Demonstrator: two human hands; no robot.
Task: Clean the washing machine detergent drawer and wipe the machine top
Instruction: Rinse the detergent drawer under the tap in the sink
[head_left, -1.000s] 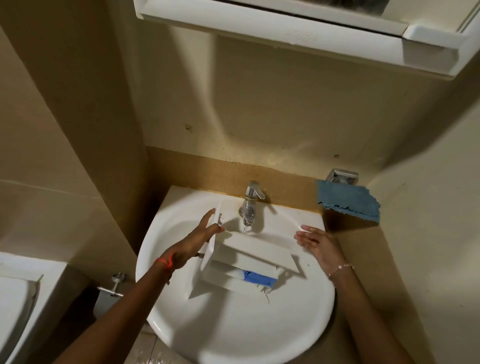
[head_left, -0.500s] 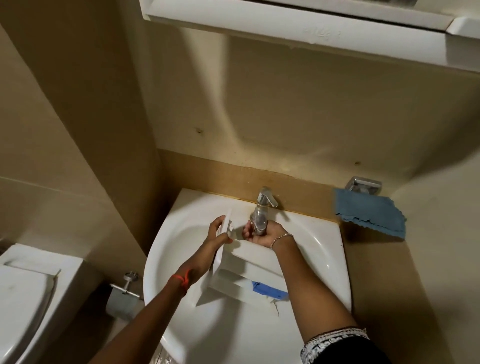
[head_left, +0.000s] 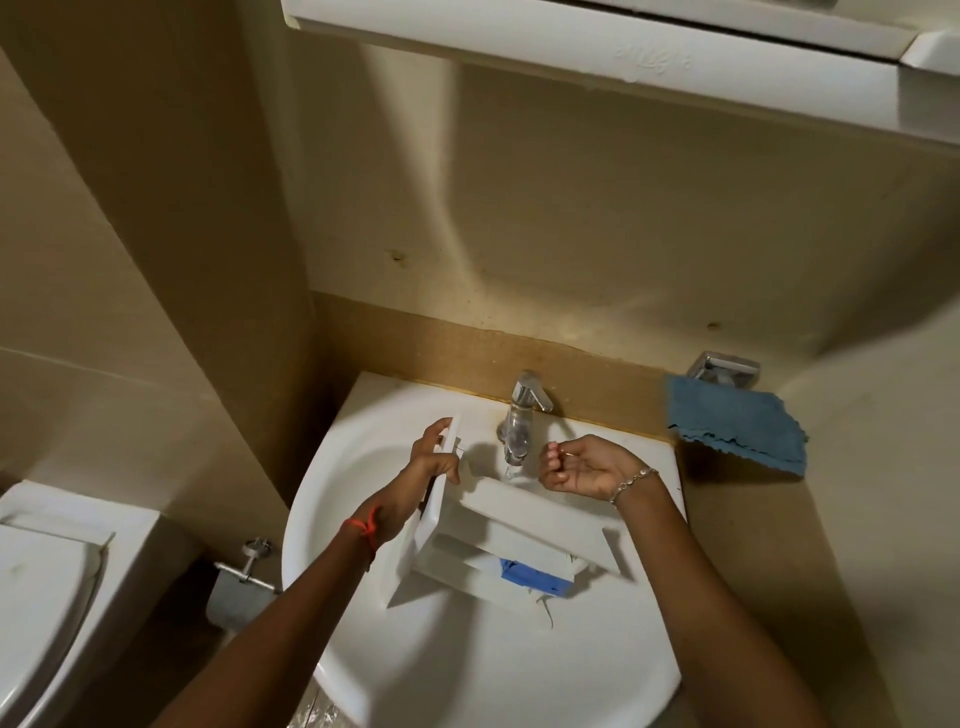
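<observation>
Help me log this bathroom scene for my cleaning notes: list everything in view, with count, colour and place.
detergent drawer: one, white, lying in the sink under the tap
insert: one, blue, inside the detergent drawer
sink: one, white, centre
tap: one, chrome, at the sink's back edge
cloth: one, blue, draped over the holder, right of the sink
holder: one, chrome, on the wall
toilet: one, white, lower left
paper roll: one, greyish, between toilet and sink
cabinet: one, white, top
left hand: one, grips the detergent drawer's front panel
right hand: one, loosely cupped, empty, right of the tap
</observation>
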